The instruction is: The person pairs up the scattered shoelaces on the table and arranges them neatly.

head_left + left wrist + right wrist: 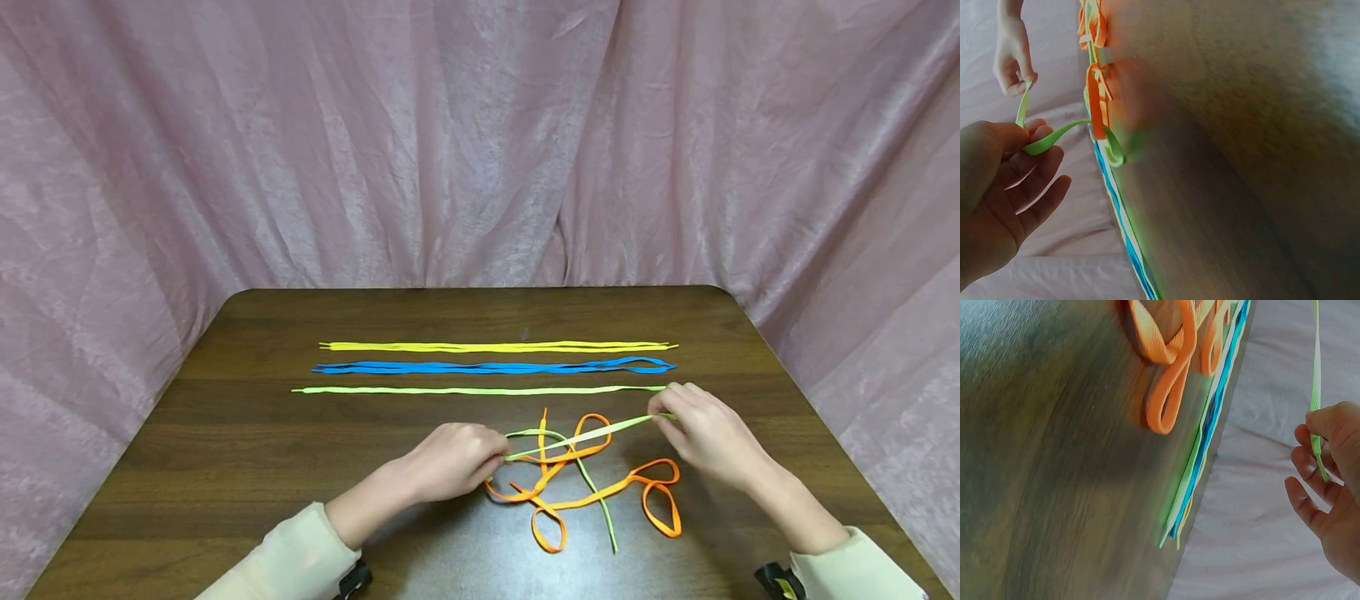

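Note:
A light green shoelace (615, 428) stretches above the table between both hands. The left hand (457, 458) pinches it between thumb and fingers, and the slack (1055, 139) loops away over the other fingers in the left wrist view. Near one end, the right hand (708, 429) pinches the same lace; its tip (1322, 470) sticks out past the fingers in the right wrist view. The rest of the lace trails over loosely curled orange shoelaces (592, 502) on the table. Behind them a second green shoelace (480, 391) lies straight, running from left to right.
Blue shoelaces (450, 367) and yellow shoelaces (450, 347) lie in straight rows farther back on the brown wooden table (225, 433). A pink curtain (450, 150) hangs behind and around the table.

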`<state>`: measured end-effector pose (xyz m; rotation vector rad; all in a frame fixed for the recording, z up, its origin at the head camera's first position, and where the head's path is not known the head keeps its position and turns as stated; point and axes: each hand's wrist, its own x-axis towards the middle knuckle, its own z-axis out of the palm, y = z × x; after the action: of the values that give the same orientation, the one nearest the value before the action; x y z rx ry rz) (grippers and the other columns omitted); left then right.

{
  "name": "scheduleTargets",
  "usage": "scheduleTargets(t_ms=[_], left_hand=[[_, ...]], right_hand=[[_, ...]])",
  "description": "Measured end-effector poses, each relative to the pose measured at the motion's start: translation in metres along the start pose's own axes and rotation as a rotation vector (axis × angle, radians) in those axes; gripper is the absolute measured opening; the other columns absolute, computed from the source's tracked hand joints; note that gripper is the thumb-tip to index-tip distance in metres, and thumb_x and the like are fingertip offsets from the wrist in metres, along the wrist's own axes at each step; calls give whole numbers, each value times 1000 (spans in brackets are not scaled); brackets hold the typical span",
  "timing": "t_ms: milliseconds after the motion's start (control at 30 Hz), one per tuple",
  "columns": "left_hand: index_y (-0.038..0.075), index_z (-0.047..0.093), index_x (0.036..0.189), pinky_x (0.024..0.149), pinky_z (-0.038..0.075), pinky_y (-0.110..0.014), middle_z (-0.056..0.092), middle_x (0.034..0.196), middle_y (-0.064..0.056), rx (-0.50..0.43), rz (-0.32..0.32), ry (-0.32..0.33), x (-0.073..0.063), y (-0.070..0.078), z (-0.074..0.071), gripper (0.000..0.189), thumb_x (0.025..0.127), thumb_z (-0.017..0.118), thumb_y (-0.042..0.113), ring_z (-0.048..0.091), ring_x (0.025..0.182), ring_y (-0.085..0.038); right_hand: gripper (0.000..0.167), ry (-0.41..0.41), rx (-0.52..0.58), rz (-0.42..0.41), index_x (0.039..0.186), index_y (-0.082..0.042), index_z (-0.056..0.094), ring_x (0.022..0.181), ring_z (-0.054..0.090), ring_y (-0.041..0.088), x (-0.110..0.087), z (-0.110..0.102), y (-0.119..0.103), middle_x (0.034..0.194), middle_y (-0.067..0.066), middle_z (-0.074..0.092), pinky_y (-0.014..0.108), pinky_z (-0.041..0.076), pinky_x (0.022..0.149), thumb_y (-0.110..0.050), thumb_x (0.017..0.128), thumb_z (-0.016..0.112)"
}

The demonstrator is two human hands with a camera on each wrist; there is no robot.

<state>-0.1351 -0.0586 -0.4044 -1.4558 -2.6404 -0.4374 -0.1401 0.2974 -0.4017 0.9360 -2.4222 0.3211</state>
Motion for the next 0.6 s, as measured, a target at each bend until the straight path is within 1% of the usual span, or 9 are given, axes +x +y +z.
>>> scheduleTargets(t_ms=[100,200,300,333,400,467,500,567,600], left_hand=[[17,64,84,53,35,-15,57,72,11,-7,-13,-21,-6,-1,-2,9,88,56,13,43,60,-1],[17,63,83,53,36,-15,56,72,12,-11,-21,-32,-12,-3,-3,9,89,56,14,42,60,0],[17,63,83,54,37,-16,56,72,12,-32,-27,-25,-20,-5,-4,9,88,57,14,43,60,0],[17,64,83,54,37,-16,57,72,12,-42,-30,-20,-22,-6,-5,9,88,57,13,43,60,0],[17,65,83,55,38,-15,58,73,12,-50,-35,-8,-27,-9,-7,10,88,57,13,44,61,1],[17,65,83,56,39,-15,59,74,12,-56,-42,3,-32,-12,-8,9,87,58,13,45,63,1],[17,66,83,57,40,-16,59,74,12,-57,-47,9,-34,-14,-9,9,87,59,12,46,63,1],[17,66,83,58,42,-17,60,76,13,-49,-52,18,-38,-17,-11,9,87,59,13,48,65,1],[16,66,83,60,43,-18,60,76,13,-47,-55,20,-40,-18,-12,8,87,60,13,49,66,1]], right_hand=[[23,16,-1,7,80,-14,59,68,47,5,-2,-1,4,76,-12,53,18,35,62,-31,91,49],[42,26,-2,16,80,-14,58,68,47,4,-4,-2,9,76,-12,53,17,35,62,-42,97,32],[47,24,0,29,80,-15,58,68,48,4,-7,-4,13,77,-12,55,18,36,62,-45,97,27],[45,23,1,37,80,-15,59,69,49,5,-8,-5,15,78,-12,56,18,37,62,-44,97,29],[28,17,7,55,81,-16,59,70,50,6,-11,-7,18,80,-11,57,18,37,62,-35,95,44],[7,11,2,76,82,-16,59,70,50,6,-13,-9,21,80,-11,58,18,37,62,-22,86,60],[7,9,-1,84,82,-16,59,70,51,6,-14,-9,23,81,-11,58,18,37,62,-14,81,66],[25,3,-10,96,82,-16,59,71,51,6,-16,-10,25,80,-10,58,19,37,63,0,67,71],[27,-1,-17,101,82,-16,59,70,51,7,-17,-10,27,80,-10,58,19,37,63,1,66,72]])
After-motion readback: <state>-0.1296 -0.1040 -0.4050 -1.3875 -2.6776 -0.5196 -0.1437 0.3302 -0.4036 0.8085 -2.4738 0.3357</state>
